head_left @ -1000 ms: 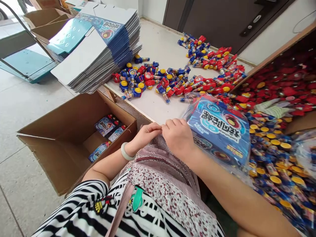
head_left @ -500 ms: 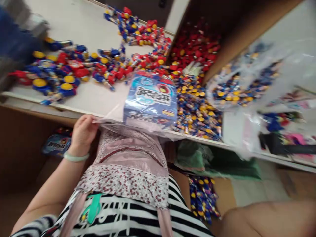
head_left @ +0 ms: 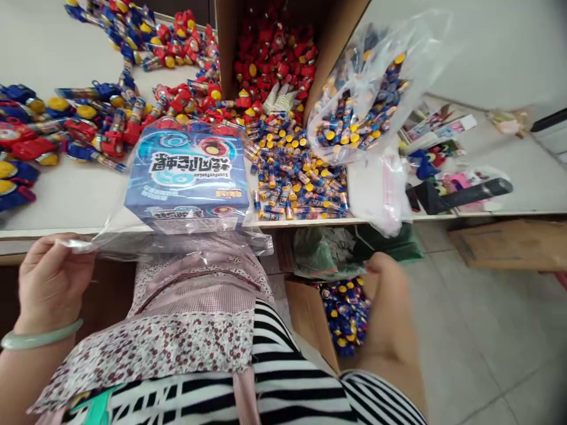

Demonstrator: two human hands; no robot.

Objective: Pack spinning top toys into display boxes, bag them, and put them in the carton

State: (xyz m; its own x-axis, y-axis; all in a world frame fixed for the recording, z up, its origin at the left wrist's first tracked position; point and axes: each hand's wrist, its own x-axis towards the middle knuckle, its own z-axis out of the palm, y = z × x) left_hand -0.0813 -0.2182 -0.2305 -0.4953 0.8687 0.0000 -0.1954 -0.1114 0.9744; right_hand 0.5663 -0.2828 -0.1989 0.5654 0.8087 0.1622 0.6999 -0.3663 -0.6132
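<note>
A blue printed cardboard box (head_left: 190, 177) lies inside a clear plastic bag (head_left: 117, 239) at the table's front edge. My left hand (head_left: 55, 283) is closed, pinching the left corner of the bag's open end between thumb and fingers. To the right, below the table edge, my right hand (head_left: 386, 289) is away from the bag and box. Motion blurs it, and its fingers cannot be made out. Small blue tubes with yellow caps (head_left: 292, 177) lie in a pile just right of the box.
Red and blue toys (head_left: 110, 130) spread across the table's left side. Red pieces (head_left: 274, 59) fill a cardboard carton, with a striped glove (head_left: 280, 99) at its mouth. A clear bag of tubes (head_left: 354, 118) and a black tape dispenser (head_left: 460, 195) stand right. Below is an open carton (head_left: 310, 321).
The view has swung right. My right arm has come forward from the lower right, bringing the hand into view. My left hand still pinches the bag, its corner now pulled farther left of the box.
</note>
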